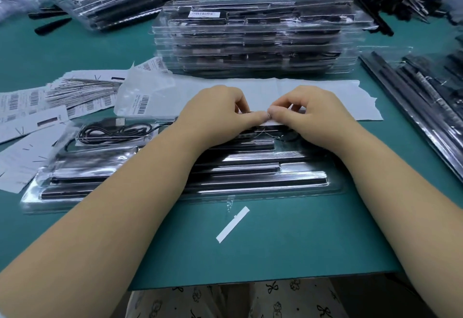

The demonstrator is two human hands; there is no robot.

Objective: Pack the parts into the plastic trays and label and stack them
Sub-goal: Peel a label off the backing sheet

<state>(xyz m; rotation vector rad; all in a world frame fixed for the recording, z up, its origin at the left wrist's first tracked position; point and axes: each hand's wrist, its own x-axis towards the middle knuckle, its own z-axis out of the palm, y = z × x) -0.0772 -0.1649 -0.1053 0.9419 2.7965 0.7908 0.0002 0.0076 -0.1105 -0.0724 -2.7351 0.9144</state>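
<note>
- both forearms enter from the lower corners and converge toward the centre, bare to the elbow.
- left hand [220, 112]: back of hand up, fingers curled inward, thumb extended to the right; thumb tip meets the right hand's thumb tip.
- right hand [308, 112]: back of hand up, fingers [283, 103] curled, thumb pointing left.
- both hands pinch a thin white strip [273, 122] between thumb and fingertips.
- wrists are level and held low.

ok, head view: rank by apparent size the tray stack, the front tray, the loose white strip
1. Front tray and tray stack: look alike; the tray is nearer, so unsure.
2. White strip: smallest.
</note>
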